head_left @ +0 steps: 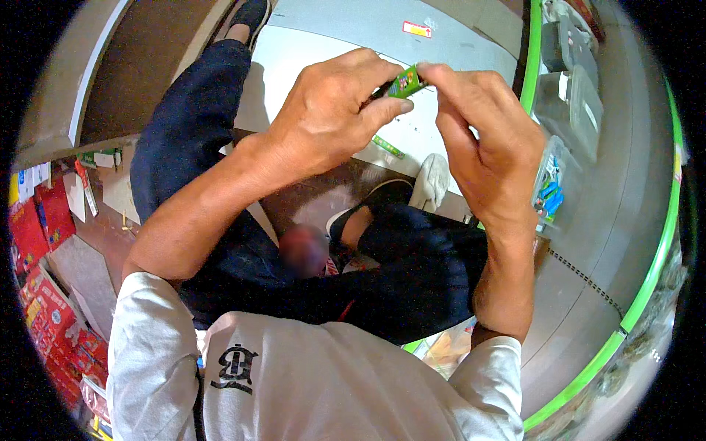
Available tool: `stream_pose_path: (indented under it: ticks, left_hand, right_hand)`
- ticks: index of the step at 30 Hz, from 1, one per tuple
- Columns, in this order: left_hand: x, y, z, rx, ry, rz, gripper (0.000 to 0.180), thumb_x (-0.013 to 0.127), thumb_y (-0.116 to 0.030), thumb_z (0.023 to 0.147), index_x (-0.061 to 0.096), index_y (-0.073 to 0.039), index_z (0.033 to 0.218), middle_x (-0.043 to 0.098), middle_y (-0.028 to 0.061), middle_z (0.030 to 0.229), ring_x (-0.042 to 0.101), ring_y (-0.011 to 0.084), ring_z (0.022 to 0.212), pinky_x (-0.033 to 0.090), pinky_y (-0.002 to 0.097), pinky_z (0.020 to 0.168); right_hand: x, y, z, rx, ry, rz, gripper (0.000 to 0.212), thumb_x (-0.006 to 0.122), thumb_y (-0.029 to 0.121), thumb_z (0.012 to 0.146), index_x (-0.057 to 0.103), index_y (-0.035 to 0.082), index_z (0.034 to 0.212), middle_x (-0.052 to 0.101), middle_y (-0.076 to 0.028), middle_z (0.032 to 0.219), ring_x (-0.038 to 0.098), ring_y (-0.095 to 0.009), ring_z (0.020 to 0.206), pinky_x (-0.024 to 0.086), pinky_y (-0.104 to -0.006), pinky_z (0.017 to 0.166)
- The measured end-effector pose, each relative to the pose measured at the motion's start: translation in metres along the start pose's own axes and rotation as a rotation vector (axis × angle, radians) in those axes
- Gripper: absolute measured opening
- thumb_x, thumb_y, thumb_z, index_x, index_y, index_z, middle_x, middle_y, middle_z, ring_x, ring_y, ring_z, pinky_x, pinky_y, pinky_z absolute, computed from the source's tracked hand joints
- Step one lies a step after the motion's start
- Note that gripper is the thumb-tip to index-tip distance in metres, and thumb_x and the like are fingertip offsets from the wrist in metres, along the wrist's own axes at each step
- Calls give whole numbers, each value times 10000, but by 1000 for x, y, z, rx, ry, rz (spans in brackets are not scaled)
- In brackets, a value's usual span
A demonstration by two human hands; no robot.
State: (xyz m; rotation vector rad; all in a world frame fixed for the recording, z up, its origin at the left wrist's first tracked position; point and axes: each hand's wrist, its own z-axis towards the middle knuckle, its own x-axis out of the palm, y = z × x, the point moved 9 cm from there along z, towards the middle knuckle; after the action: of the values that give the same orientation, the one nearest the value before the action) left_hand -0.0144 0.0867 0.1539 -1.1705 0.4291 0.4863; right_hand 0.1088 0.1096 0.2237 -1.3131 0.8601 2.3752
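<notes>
A small, narrow green packet (405, 83) with a colourful print is held up in front of me, over a white board (294, 55). My left hand (334, 103) is closed on its left end, thumb along the near side and fingers behind. The curled fingers of my right hand (489, 136) meet its right end, with the forefinger tip at the top corner. What lies under the left fingers is hidden. On the board below lies a similar slim green strip (387, 146), apart from both hands.
A whitish cloth (432, 180) lies near the board's edge. To the right stand a clear tub (548, 187) with blue packets and grey bins (566, 103), beside a green-edged shelf (654, 287). Red boxes (55, 309) are at the left. My legs are folded on the floor.
</notes>
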Motion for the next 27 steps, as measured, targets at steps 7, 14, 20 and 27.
stream_pose_path:
  ticks: [7, 14, 20, 27]
  left_hand:
    - [-15, 20, 5, -94, -76, 80, 290, 777, -172, 856, 696, -1, 1075, 667, 93, 900, 649, 171, 719, 522, 298, 641]
    - [-43, 70, -6, -441, -174, -14, 273, 776, -190, 877, 708, -11, 1072, 686, 53, 873, 648, 99, 705, 530, 245, 650]
    - [-62, 67, -7, -496, -254, 31, 296, 781, -168, 872, 715, -16, 1117, 711, 28, 928, 636, 89, 749, 518, 233, 685]
    - [-70, 71, -9, -591, -380, -6, 265, 768, -152, 882, 724, -34, 1115, 688, -28, 869, 545, 30, 673, 387, 169, 570]
  right_hand:
    - [-8, -41, 2, 366, -31, 310, 224, 682, 96, 866, 734, 87, 1084, 729, -77, 926, 682, -180, 729, 558, -320, 695]
    - [66, -152, -16, 362, 370, 153, 196, 679, 198, 876, 733, 27, 954, 732, -134, 864, 699, -253, 759, 535, -375, 721]
    - [237, -217, -104, 429, 537, -20, 163, 668, 165, 848, 739, 66, 956, 721, -148, 937, 690, -338, 817, 553, -410, 763]
    - [336, -196, -117, 196, 425, 2, 114, 590, 128, 867, 661, 45, 837, 625, -173, 814, 629, -375, 720, 509, -474, 647]
